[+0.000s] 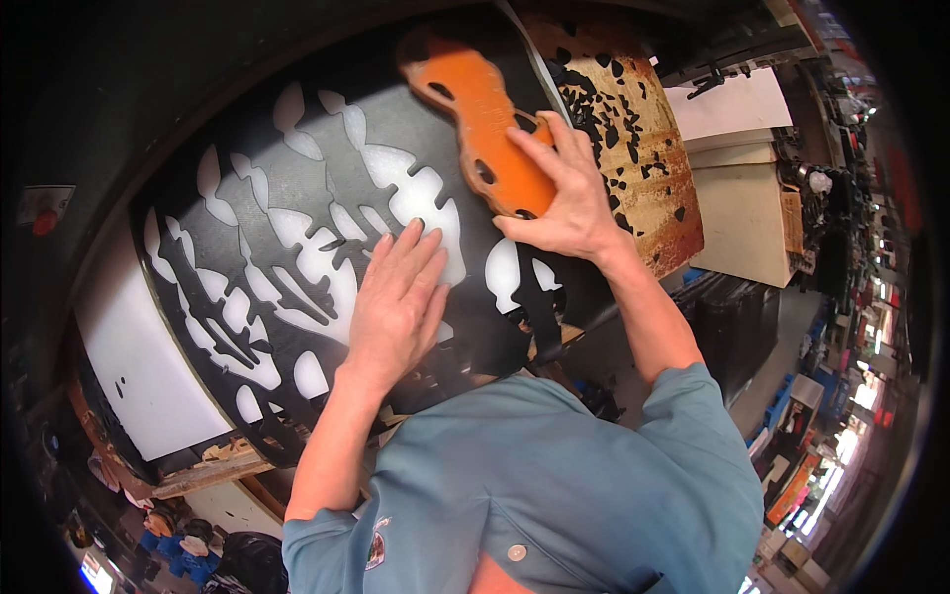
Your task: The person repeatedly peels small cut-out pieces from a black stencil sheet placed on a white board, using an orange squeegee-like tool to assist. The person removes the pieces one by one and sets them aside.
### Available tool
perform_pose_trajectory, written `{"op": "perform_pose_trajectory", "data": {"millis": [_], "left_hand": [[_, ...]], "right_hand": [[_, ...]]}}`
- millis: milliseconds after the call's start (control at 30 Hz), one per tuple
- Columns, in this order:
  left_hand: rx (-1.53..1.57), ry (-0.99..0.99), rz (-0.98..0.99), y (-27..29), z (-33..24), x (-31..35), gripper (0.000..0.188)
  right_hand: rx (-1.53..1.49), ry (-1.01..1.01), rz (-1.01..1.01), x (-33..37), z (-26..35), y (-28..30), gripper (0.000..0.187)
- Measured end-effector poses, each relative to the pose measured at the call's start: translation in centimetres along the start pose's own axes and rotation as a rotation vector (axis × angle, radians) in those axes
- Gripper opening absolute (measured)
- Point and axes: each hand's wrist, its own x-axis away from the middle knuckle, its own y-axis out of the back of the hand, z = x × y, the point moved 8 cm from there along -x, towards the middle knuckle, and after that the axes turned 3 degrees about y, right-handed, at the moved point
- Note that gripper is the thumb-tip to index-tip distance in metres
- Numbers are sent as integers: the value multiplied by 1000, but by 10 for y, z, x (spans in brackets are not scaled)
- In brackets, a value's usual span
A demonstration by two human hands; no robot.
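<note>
A black sheet of leather-like material (297, 183) lies over a white board, whose surface shows through several cut-out shapes. My left hand (401, 302) rests flat on the sheet beside the cut-outs, its fingers stretched out and holding nothing. On the sheet's right part sits an orange cutting die (485, 114), long and wavy with holes in its top. My right hand (574, 193) grips the die's near right end, with the thumb at the near edge and fingers over the top. Whether the die lies fully on the sheet I cannot tell.
Small black scraps litter a worn brownish board (658, 168) to the right. Beyond it are a pale box-like block (737, 223) and a white sheet (732, 104). The white board (153, 361) sticks out at the left, above a wooden edge (213, 470). Narrow black strips hang near my body.
</note>
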Motion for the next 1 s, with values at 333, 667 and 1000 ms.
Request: {"op": "perform_pose_trajectory", "data": {"millis": [333, 667, 1000], "left_hand": [[19, 41, 3, -12, 3, 3, 40], [126, 44, -184, 10, -5, 22, 32], [-46, 208, -110, -12, -35, 46, 31]], "right_hand": [[33, 167, -18, -4, 7, -5, 88], [-41, 21, -202, 36, -6, 24, 77], [13, -550, -179, 147, -30, 50, 40]]}}
